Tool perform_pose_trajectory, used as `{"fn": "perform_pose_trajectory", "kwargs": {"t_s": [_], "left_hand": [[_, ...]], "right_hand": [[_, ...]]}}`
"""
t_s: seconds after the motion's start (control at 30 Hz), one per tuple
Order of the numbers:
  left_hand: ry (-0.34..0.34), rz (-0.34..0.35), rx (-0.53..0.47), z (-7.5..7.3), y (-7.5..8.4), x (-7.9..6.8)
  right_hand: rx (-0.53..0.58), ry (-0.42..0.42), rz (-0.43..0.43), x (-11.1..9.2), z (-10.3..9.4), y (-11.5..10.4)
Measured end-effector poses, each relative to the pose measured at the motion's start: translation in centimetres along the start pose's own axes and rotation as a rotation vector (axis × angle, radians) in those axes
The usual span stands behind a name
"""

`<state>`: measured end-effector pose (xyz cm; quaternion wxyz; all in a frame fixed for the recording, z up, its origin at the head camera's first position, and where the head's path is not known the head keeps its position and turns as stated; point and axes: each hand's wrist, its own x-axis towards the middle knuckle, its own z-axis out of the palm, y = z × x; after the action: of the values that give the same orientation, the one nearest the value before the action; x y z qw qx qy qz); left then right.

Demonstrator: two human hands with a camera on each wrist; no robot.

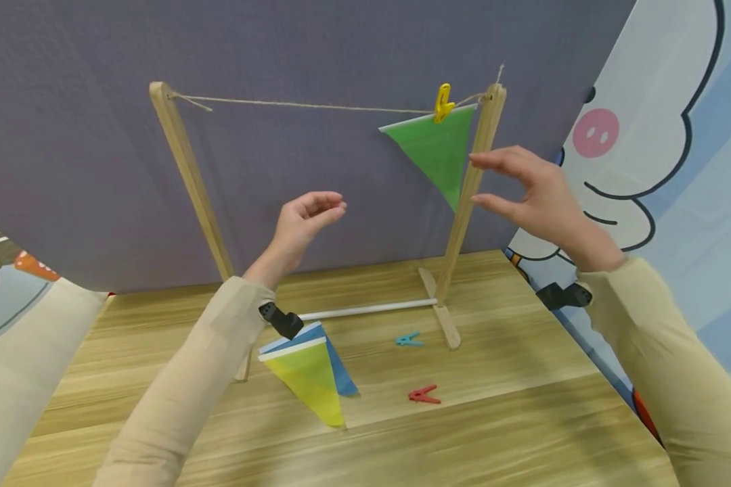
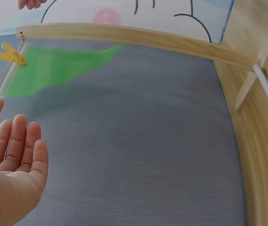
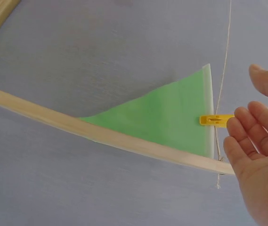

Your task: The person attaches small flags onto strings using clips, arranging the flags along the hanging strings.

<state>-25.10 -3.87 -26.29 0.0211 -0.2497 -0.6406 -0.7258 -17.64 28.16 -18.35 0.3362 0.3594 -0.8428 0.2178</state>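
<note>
A green pennant [image 1: 435, 149] hangs from a string [image 1: 317, 105] near the right post, fastened by a yellow clothespin [image 1: 443, 103]. My right hand [image 1: 533, 189] is held up beside the right wooden post [image 1: 472, 182], thumb and fingers apart, holding nothing. Left of the pennant, my left hand [image 1: 301, 226] hovers with loosely bent fingers, also holding nothing; the left wrist view shows its bare palm. On the table, a yellow pennant [image 1: 311, 379] overlaps a blue pennant [image 1: 340, 368]. A blue clothespin [image 1: 409, 339] and a red clothespin [image 1: 424, 394] lie to their right.
The string runs between the right post and a left wooden post [image 1: 191, 176]. A white rod [image 1: 371, 310] joins the stand low down, near a wooden foot [image 1: 447, 326]. Behind stands a grey panel [image 1: 317, 54]. The wooden table [image 1: 493, 426] spreads out in front.
</note>
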Motion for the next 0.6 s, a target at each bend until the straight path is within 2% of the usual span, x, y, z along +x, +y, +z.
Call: {"fn": "perform_pose_trajectory", "kwargs": {"t_s": [0.23, 0.43, 0.6], "left_hand": [[-0.012, -0.016, -0.004, -0.5, -0.8, -1.0], [-0.024, -0.059, 0.029, -1.0, -1.6, -1.9], [-0.033, -0.077, 0.04, -1.4, -2.2, -2.6]], "right_hand": [[0.053, -0.006, -0.019, -0.7, 0.8, 0.1], [0.068, -0.007, -0.051, -1.1, 1.3, 0.3], [0.083, -0.014, -0.038, -1.6, 1.9, 0.3]]}}
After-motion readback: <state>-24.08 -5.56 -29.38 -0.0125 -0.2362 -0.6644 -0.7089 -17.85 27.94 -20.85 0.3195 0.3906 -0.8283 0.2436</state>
